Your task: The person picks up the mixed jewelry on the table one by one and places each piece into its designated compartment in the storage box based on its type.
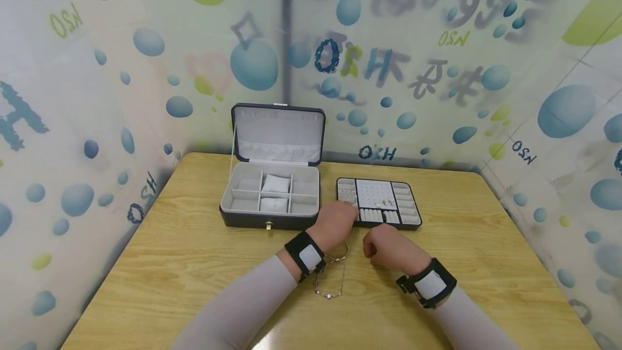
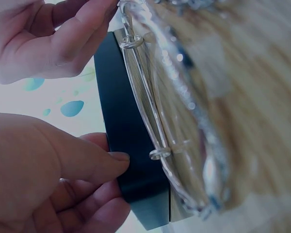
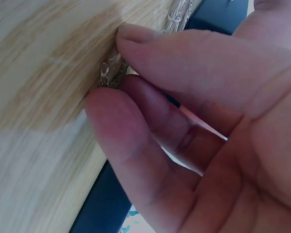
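My left hand (image 1: 335, 223) grips the front left corner of a dark jewelry tray (image 1: 377, 193). In the left wrist view its thumb (image 2: 106, 165) lies against the tray's dark front wall. Just in front of the tray my right hand (image 1: 397, 250) is low over the table, fingers bent. Its thumb and fingertips close around a small silver jewelry piece (image 3: 105, 73), mostly hidden, in the right wrist view. Between my forearms lie a silver bracelet (image 1: 346, 253) and, nearer me, a silver chain with a star charm (image 1: 329, 296).
To the left stands a dark jewelry box (image 1: 269, 220) with its lid up and white cushions (image 1: 277, 183) in the middle compartments. Small earrings (image 1: 387, 202) sit on the tray's white panel. A patterned curtain (image 1: 413, 96) borders the wooden table (image 1: 170, 263).
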Demonstrator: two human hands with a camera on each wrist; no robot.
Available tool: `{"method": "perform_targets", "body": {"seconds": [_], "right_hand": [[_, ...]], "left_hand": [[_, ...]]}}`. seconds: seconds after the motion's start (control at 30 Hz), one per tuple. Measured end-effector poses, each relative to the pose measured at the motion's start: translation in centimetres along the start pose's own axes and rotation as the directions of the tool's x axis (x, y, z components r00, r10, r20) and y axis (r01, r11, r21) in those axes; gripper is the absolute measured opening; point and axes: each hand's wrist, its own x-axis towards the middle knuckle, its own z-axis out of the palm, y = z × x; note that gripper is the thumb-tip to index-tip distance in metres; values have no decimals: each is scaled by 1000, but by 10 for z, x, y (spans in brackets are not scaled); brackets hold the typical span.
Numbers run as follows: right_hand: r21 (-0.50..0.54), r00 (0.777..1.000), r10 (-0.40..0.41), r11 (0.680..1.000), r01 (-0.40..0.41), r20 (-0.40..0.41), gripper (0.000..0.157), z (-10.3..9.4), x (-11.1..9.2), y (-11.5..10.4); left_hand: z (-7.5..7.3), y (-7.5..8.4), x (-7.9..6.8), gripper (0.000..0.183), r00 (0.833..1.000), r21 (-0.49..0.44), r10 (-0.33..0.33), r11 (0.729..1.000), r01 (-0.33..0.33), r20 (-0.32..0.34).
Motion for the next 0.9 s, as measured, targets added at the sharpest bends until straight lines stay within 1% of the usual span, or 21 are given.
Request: {"method": "perform_targets", "body": {"seconds": [0.2,0.57,0.8,0.9], "right_hand": [[-5,1000,-9,1000,9,9,29,1,0,0],[-32,1000,-25,999,25,-2,29,4,1,4],[-52,999,-39,998,38,-12,29,4,2,3],[-58,999,-36,998,35,-18,29,4,1,3]], "left_hand": [[3,-1,0,19,1000,-6,4,1000,-4,-2],[7,-2,1,19,999,-4,20,1000,-20,-48],[4,-1,1,19,1000,-6,6,1000,-6,-10],[2,-1,1,18,1000,-15,3,1000,-3,-5]]}}
